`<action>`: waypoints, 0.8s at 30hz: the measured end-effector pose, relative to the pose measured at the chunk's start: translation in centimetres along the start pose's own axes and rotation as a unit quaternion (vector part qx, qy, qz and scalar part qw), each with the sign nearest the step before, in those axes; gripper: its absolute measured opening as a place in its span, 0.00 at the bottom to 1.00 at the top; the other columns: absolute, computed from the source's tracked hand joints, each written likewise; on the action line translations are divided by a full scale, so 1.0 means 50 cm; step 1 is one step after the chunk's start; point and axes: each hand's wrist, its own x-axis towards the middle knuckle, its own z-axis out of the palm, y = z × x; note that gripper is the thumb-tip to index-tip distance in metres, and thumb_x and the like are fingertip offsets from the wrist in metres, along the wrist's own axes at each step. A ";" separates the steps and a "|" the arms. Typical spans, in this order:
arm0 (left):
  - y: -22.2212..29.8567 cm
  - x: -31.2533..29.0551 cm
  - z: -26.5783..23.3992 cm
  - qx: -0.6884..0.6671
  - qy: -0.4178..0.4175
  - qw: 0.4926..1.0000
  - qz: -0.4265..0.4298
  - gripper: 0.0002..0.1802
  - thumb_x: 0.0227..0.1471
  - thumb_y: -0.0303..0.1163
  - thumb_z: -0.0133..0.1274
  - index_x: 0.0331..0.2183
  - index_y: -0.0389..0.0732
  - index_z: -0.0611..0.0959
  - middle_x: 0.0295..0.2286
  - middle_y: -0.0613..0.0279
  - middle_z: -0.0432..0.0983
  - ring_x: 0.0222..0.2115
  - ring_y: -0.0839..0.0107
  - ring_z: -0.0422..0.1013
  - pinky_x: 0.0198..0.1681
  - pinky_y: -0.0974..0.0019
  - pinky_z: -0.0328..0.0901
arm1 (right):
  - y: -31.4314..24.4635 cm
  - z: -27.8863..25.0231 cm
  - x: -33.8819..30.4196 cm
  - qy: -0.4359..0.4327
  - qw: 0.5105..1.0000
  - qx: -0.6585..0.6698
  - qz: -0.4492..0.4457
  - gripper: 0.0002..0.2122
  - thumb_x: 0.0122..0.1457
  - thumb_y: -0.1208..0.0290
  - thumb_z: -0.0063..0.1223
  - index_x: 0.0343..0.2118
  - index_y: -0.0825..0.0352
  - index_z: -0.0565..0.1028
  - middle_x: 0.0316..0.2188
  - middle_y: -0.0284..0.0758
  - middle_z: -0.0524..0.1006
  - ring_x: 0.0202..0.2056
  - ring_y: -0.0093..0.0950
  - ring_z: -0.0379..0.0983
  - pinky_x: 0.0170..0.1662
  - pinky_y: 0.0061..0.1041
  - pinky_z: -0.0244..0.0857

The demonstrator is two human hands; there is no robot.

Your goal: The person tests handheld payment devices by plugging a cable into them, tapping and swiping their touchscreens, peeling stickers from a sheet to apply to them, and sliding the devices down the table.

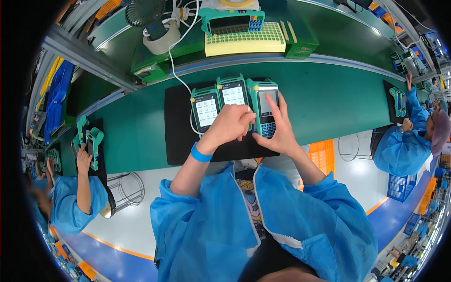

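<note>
Centrally in the head view, three teal handheld terminals stand side by side on a black mat (178,141) that lies on the green bench (329,103). The left terminal (205,111) and the middle terminal (233,92) show lit screens; the right terminal (263,105) sits just beside them. At the upper centre of the frame, a yellow perforated tray (244,43) carries another teal device at its rear edge. The left hand (229,124), wearing a blue wristband (200,154), is loosely curled with fingers together over the lower end of the middle terminal. The right hand (278,126) cradles the right terminal, fingers spread, index finger touching its screen.
</note>
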 end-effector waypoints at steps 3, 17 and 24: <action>-0.012 -0.002 0.007 -0.012 0.003 1.000 0.000 0.15 0.65 0.33 0.50 0.31 0.31 0.82 0.15 0.62 0.73 0.13 0.76 0.69 0.18 0.69 0.64 | 0.010 -0.030 0.019 -0.017 1.000 0.003 -0.001 0.44 0.47 0.65 0.71 0.68 0.63 0.60 0.69 0.57 0.52 0.69 0.53 0.52 0.68 0.43 0.52; -0.022 -0.011 0.040 0.085 0.076 0.991 0.069 0.16 0.63 0.36 0.52 0.26 0.36 0.78 0.14 0.55 0.76 0.16 0.58 0.75 0.22 0.58 0.67 | 0.193 -0.148 0.368 0.148 0.940 -0.208 -0.227 0.13 0.54 0.78 0.67 0.41 0.66 0.78 0.45 0.37 0.82 0.47 0.39 0.79 0.48 0.35 0.75; -0.020 -0.012 0.039 0.105 0.083 0.987 0.084 0.17 0.63 0.36 0.51 0.25 0.36 0.77 0.14 0.55 0.76 0.17 0.56 0.76 0.23 0.56 0.67 | 0.209 -0.139 0.377 0.198 0.911 -0.211 -0.294 0.08 0.53 0.77 0.66 0.35 0.66 0.79 0.41 0.36 0.84 0.46 0.38 0.81 0.50 0.37 0.76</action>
